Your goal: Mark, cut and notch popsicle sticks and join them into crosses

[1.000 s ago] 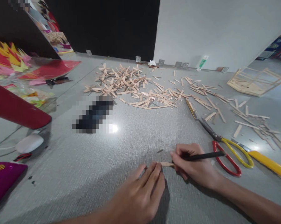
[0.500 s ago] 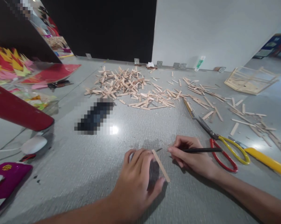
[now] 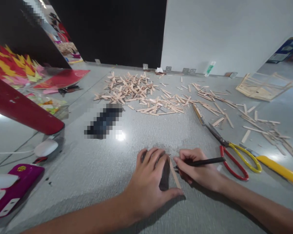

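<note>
My left hand (image 3: 150, 178) rests on the grey surface and steadies a thin wooden stick (image 3: 175, 174), its index finger at the far end and its thumb at the near end. Just right of it, my right hand (image 3: 197, 165) grips a black pen (image 3: 207, 161) in a writing hold. The pen's tip is close to the stick's right edge; I cannot tell whether it touches. Scissors (image 3: 225, 143) with one red and one yellow handle lie by my right hand. A yellow-handled cutter (image 3: 279, 167) lies beyond them.
A pile of wooden sticks (image 3: 131, 86) lies ahead, with more scattered rightward. A small stick frame (image 3: 263, 86) stands far right. At left are a red post (image 3: 27, 105), a white plug (image 3: 46, 148) with a cable, and a purple power strip (image 3: 27, 177). Behind are upright panels (image 3: 107, 29).
My left hand has shifted slightly right, its thumb laid at the stick's near end. The pen's tip has come down beside the stick. The view has swung slightly left.
</note>
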`<state>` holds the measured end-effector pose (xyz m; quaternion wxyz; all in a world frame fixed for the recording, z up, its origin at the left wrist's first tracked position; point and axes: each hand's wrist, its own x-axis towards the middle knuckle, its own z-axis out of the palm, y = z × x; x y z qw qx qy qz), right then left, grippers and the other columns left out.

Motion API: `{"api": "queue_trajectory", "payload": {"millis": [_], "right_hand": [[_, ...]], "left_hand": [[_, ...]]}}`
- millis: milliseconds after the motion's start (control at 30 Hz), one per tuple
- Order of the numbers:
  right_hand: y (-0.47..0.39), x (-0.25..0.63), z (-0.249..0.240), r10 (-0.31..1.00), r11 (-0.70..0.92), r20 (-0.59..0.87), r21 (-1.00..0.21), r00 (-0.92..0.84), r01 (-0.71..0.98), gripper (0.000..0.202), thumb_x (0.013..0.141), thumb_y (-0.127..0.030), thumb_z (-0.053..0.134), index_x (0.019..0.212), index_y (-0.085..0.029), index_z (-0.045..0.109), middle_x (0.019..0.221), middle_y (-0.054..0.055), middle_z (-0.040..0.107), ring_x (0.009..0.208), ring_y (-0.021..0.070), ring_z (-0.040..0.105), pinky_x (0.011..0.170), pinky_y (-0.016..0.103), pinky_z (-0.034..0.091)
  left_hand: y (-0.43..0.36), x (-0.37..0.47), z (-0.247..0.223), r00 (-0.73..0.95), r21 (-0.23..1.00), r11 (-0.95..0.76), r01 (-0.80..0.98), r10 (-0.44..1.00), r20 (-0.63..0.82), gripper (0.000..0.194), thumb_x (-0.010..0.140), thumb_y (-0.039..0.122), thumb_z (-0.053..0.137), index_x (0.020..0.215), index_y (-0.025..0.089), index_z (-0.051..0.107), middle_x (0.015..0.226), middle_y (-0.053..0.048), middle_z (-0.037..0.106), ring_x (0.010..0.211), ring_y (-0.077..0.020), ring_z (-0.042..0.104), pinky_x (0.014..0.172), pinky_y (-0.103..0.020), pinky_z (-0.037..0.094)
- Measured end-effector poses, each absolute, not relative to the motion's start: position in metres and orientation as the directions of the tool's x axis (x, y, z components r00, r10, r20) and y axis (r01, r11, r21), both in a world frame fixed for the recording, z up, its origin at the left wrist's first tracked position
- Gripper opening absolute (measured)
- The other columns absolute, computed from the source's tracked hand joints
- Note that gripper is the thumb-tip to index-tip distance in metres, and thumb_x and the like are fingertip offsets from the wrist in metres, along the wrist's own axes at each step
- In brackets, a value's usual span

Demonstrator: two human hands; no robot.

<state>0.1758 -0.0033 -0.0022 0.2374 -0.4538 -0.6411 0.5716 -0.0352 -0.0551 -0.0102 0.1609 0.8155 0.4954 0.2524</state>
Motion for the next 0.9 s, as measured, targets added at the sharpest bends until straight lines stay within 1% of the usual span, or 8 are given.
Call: {"api": "queue_trajectory", "payload": {"millis": [133, 200, 300, 400, 500, 600, 700, 900], "right_hand": [[-0.0034, 0.1758, -0.0008, 0.851, -0.048, -0.218, -0.939, -0.478, 0.342, 0.045, 0.101, -0.043, 0.061, 0.064, -0.022, 0.046, 0.045, -0.006, 0.052, 0.035, 0.006, 0.045, 0.036, 0.016, 0.032], [-0.0026, 0.1762, -0.0001, 0.866, -0.045, -0.212, -0.935, -0.453, 0.351, 0.045, 0.102, -0.043, 0.058, 0.063, -0.022, 0.046, 0.047, -0.005, 0.054, 0.034, 0.006, 0.046, 0.036, 0.017, 0.032], [-0.0018, 0.1768, 0.0, 0.883, -0.039, -0.205, -0.928, -0.421, 0.37, 0.046, 0.103, -0.041, 0.055, 0.062, -0.022, 0.046, 0.048, -0.005, 0.055, 0.033, 0.006, 0.046, 0.034, 0.017, 0.031], [-0.0019, 0.1767, 0.0, 0.878, -0.017, -0.199, -0.922, -0.434, 0.388, 0.046, 0.103, -0.04, 0.056, 0.062, -0.022, 0.046, 0.045, -0.005, 0.052, 0.033, 0.0065, 0.045, 0.036, 0.018, 0.031], [-0.0019, 0.176, 0.0004, 0.865, 0.019, -0.185, -0.916, -0.466, 0.4, 0.047, 0.103, -0.041, 0.056, 0.061, -0.023, 0.044, 0.042, -0.006, 0.05, 0.035, 0.0067, 0.042, 0.038, 0.019, 0.029], [-0.0015, 0.1761, 0.0012, 0.86, 0.047, -0.171, -0.912, -0.481, 0.408, 0.048, 0.104, -0.042, 0.056, 0.061, -0.023, 0.042, 0.041, -0.005, 0.05, 0.036, 0.007, 0.041, 0.039, 0.02, 0.029], [-0.0021, 0.1775, 0.0021, 0.852, 0.058, -0.17, -0.909, -0.496, 0.412, 0.046, 0.103, -0.04, 0.057, 0.062, -0.024, 0.042, 0.043, -0.006, 0.05, 0.038, 0.0075, 0.042, 0.039, 0.02, 0.03], [-0.0046, 0.1802, 0.0024, 0.833, 0.087, -0.162, -0.906, -0.529, 0.414, 0.044, 0.101, -0.031, 0.061, 0.064, -0.024, 0.039, 0.045, -0.007, 0.05, 0.04, 0.0069, 0.041, 0.041, 0.021, 0.029]], "left_hand": [[-0.0565, -0.0343, -0.011, 0.407, 0.476, -0.457, 0.752, 0.889, 0.21, 0.07, 0.085, 0.06, 0.076, 0.138, 0.019, 0.057, 0.153, -0.016, 0.054, 0.145, -0.0451, 0.042, 0.117, -0.072, 0.033], [-0.0581, -0.0354, -0.0108, 0.418, 0.478, -0.477, 0.738, 0.878, 0.232, 0.077, 0.086, 0.05, 0.073, 0.149, 0.016, 0.045, 0.157, -0.019, 0.051, 0.148, -0.0452, 0.038, 0.119, -0.073, 0.029], [-0.0596, -0.0375, -0.0121, 0.4, 0.496, -0.473, 0.728, 0.881, 0.253, 0.086, 0.086, 0.042, 0.071, 0.155, 0.01, 0.032, 0.153, -0.022, 0.054, 0.148, -0.0429, 0.04, 0.121, -0.072, 0.029], [-0.0585, -0.0388, -0.014, 0.431, 0.502, -0.477, 0.721, 0.877, 0.214, 0.088, 0.091, 0.059, 0.07, 0.158, 0.015, 0.031, 0.158, -0.019, 0.05, 0.151, -0.0433, 0.036, 0.122, -0.074, 0.026], [-0.0558, -0.0396, -0.0131, 0.479, 0.49, -0.482, 0.726, 0.866, 0.142, 0.081, 0.096, 0.072, 0.058, 0.16, 0.028, 0.036, 0.169, -0.012, 0.037, 0.158, -0.0454, 0.022, 0.122, -0.08, 0.014], [-0.0534, -0.0402, -0.0097, 0.494, 0.485, -0.457, 0.745, 0.867, 0.059, 0.073, 0.097, 0.073, 0.054, 0.157, 0.033, 0.043, 0.173, -0.009, 0.031, 0.16, -0.0462, 0.014, 0.121, -0.083, 0.008], [-0.0521, -0.0401, -0.0073, 0.475, 0.492, -0.411, 0.767, 0.88, -0.005, 0.076, 0.094, 0.076, 0.057, 0.156, 0.035, 0.045, 0.173, -0.01, 0.031, 0.16, -0.0464, 0.013, 0.122, -0.082, 0.008], [-0.0513, -0.0384, -0.0066, 0.444, 0.522, -0.364, 0.771, 0.896, -0.031, 0.08, 0.088, 0.076, 0.065, 0.154, 0.035, 0.049, 0.174, -0.011, 0.026, 0.161, -0.0442, 0.01, 0.126, -0.076, 0.009]]}}
